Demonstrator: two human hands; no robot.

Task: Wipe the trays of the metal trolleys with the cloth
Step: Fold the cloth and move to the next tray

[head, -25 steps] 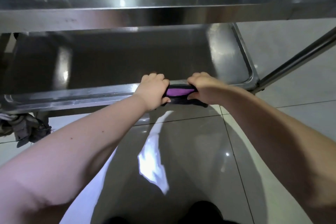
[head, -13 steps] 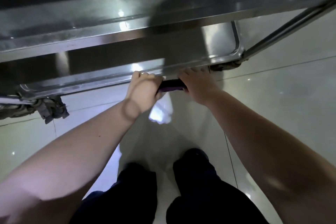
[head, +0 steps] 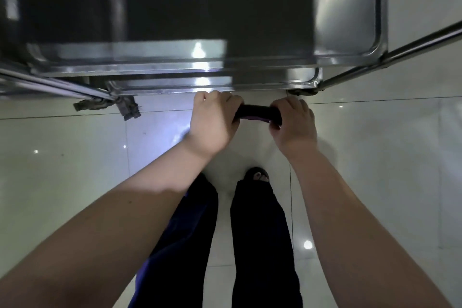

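The cloth [head: 257, 112] is held between the left hand [head: 212, 124] and the right hand [head: 295, 124]. The tray rim [head: 175, 89] is set just beyond both hands; a caster [head: 128, 107] is seen left of the left hand.

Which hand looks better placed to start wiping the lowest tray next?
Probably left: both grip the cloth, but the left hand is nearer the rim of the lowest tray than the right hand.
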